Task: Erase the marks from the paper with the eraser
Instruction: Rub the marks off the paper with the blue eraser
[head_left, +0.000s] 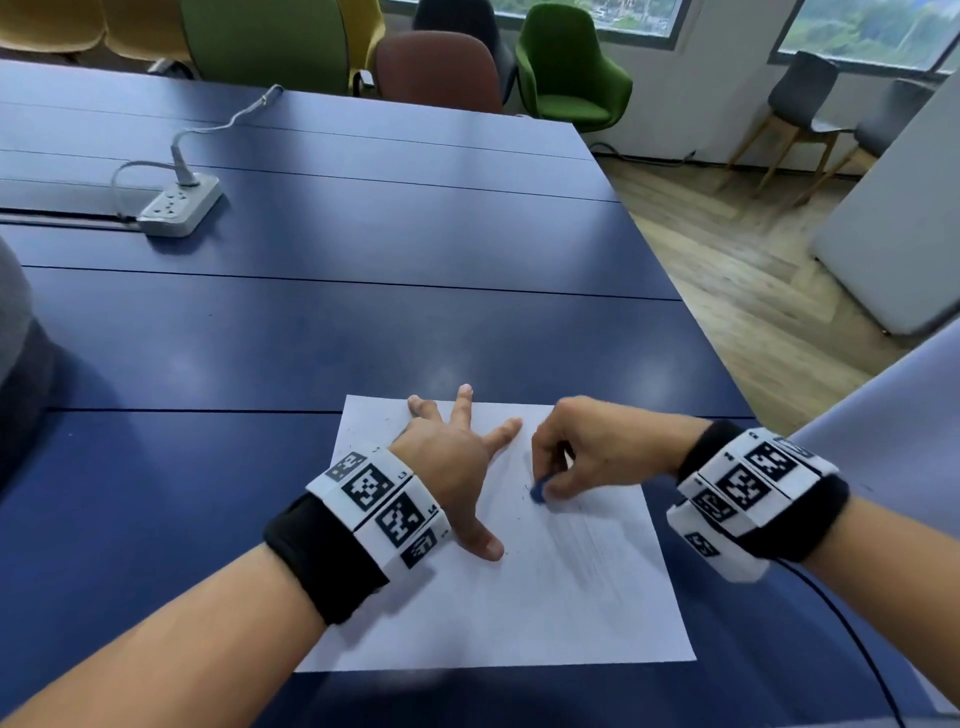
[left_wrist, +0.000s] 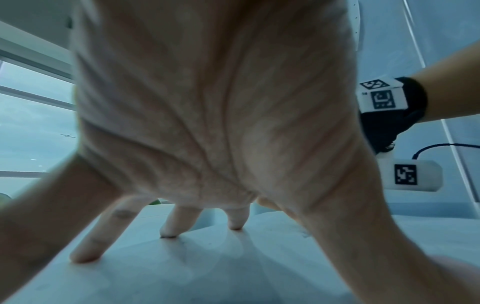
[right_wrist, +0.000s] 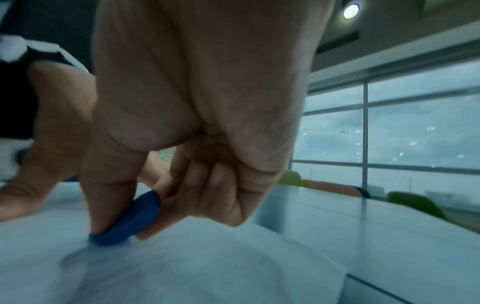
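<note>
A white sheet of paper lies on the blue table near its front edge, with faint grey pencil streaks down its right half and dark crumbs scattered on it. My left hand presses flat on the paper's upper left with its fingers spread; the left wrist view shows the fingertips planted on the sheet. My right hand pinches a small blue eraser between thumb and fingers. In the right wrist view the eraser stands tilted with its lower edge on the paper.
A white power strip with its cable sits far back on the left of the blue table. The table's right edge drops to a wooden floor. Green and brown chairs stand beyond the far edge. A thin black cable trails from my right wrist.
</note>
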